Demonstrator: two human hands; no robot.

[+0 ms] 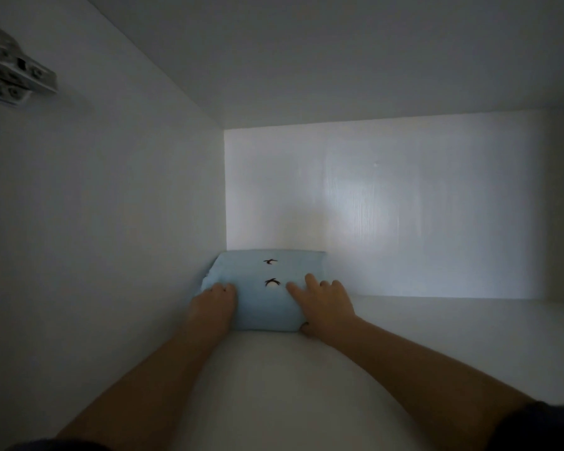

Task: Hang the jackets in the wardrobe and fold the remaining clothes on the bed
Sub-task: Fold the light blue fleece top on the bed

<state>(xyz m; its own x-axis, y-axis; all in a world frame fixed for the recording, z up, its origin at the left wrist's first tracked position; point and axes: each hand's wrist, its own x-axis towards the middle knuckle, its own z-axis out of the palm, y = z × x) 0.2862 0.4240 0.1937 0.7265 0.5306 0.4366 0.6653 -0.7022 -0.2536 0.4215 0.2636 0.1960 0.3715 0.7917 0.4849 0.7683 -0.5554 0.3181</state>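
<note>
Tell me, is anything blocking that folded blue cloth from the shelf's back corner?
Nothing visible: the folded blue cloth appears to sit in the back left corner of the shelf, left hand and right hand on it.

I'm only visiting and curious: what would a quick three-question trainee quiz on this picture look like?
1. True or false: the left hand and the right hand both touch the folded light-blue garment.
2. Where on the wardrobe shelf does the garment lie? A: back-left corner. B: back-right corner. C: front edge.
3. Fill in: the metal fitting high on the left is a door ____.

Key: 1 true; 2 A; 3 hinge.
</note>
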